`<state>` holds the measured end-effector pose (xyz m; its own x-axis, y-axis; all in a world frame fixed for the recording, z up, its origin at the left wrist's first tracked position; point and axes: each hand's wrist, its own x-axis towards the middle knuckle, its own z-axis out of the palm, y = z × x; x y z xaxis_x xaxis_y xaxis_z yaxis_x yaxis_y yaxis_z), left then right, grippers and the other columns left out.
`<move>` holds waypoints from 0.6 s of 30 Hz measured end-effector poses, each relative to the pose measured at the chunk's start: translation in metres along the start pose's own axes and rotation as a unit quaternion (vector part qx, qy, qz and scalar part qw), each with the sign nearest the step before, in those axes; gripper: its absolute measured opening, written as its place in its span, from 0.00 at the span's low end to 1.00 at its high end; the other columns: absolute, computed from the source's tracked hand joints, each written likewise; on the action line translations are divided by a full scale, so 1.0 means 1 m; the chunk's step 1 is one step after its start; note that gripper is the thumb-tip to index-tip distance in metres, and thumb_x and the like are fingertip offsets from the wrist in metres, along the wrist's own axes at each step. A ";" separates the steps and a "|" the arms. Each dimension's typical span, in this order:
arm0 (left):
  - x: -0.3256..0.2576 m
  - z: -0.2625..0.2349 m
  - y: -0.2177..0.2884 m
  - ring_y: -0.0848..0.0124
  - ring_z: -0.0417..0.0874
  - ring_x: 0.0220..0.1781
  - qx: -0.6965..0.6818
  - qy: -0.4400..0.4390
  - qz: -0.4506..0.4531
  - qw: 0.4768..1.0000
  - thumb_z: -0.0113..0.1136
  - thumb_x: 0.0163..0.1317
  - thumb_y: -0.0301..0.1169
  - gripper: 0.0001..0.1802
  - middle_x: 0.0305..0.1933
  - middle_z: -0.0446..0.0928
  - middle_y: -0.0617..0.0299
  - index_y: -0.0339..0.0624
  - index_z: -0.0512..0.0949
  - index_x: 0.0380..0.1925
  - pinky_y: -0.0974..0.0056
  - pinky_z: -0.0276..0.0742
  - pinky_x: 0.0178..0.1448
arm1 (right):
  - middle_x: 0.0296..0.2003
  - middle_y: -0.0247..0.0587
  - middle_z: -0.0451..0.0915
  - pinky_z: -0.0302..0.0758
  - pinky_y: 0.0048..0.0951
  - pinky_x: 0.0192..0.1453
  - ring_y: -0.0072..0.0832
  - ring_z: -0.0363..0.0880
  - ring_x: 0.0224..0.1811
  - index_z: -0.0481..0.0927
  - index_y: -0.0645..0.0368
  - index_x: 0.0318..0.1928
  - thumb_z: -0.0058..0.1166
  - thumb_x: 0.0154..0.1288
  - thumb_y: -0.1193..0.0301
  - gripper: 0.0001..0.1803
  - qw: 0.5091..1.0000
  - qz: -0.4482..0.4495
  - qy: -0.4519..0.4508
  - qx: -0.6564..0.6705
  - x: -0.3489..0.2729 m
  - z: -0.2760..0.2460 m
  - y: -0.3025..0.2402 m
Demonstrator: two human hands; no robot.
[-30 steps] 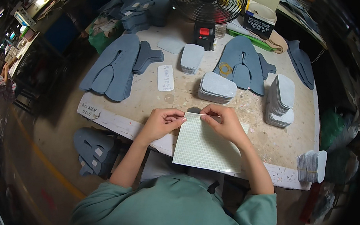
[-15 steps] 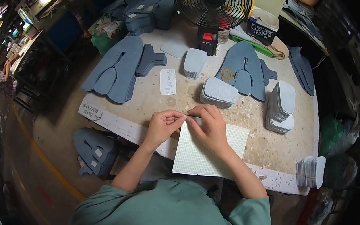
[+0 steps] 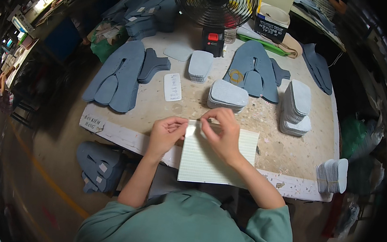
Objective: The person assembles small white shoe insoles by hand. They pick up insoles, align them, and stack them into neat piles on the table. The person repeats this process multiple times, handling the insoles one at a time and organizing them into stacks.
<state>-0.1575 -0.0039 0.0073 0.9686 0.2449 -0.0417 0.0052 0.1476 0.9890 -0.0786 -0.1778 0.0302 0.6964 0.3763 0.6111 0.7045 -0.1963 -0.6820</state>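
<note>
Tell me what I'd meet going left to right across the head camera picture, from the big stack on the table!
Stack of blue-grey cut pieces → left hand → printed sheet → tall pale pad stack → banded bundle of pale pads.

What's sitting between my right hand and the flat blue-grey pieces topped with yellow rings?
In the head view, a stack of flat, pale grey, rounded pieces sits between your right hand and those blue-grey pieces.
</note>
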 end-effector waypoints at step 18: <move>0.034 -0.022 0.041 0.74 0.83 0.43 0.251 0.114 0.238 0.931 0.60 0.65 0.28 0.15 0.39 0.83 0.60 0.33 0.78 0.49 0.67 0.77 0.52 | 0.23 0.27 0.74 0.70 0.18 0.35 0.16 0.71 0.27 0.61 0.48 0.70 0.66 0.56 0.76 0.42 0.956 0.216 -0.048 0.193 0.010 -0.058 0.025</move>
<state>-0.1299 0.0313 0.0431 0.8137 0.3731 0.4458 -0.2402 -0.4825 0.8423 -0.0457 -0.2312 0.0427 0.8819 0.4208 0.2124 0.2390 -0.0108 -0.9709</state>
